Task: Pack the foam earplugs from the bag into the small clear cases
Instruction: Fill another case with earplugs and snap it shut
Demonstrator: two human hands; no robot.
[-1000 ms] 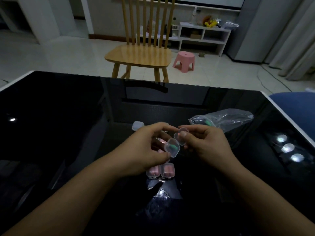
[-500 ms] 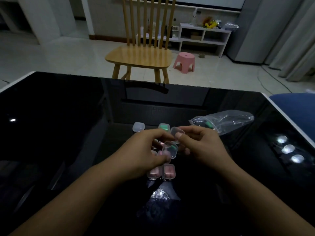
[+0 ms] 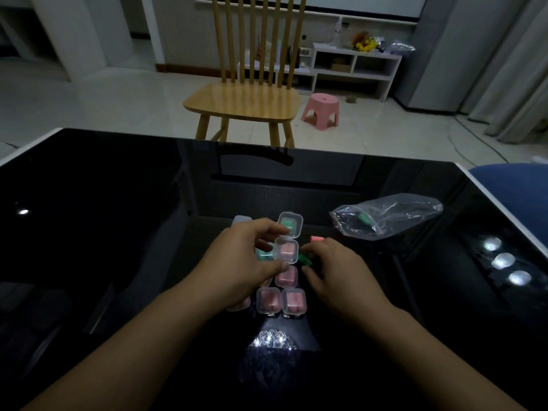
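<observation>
Over the middle of the glossy black tabletop [image 3: 118,232] your left hand [image 3: 240,262] has its thumb and fingers curled round a small clear square case with pink foam inside [image 3: 286,250], holding it just above or on the column of cases; which, you can't quite tell from here. Your right hand [image 3: 335,271] sits just beside it, fingers curled down over a loose green foam earplug [image 3: 305,259]; it looks like a pinch on the plug, so treat it as held. Beyond your left fingers stands a clear case with green foam [image 3: 290,227], nearer you a single pink-filled case [image 3: 286,276] and then a pair of pink-filled cases side by side [image 3: 281,301]. A loose pink earplug [image 3: 316,239] lies past your right hand, and the crumpled clear plastic bag [image 3: 385,216] well off to the right shows green plugs inside it. My read: you're setting a filled case down and going for the next plug. Press that lid until it seats evenly, corners flush, or it may pop open. Keep the case level as you place it. Foam springs back, so squeeze the green plug before tucking it in. Mind your wrist near the finished pair; a nudge would scatter them on this slick surface.
</observation>
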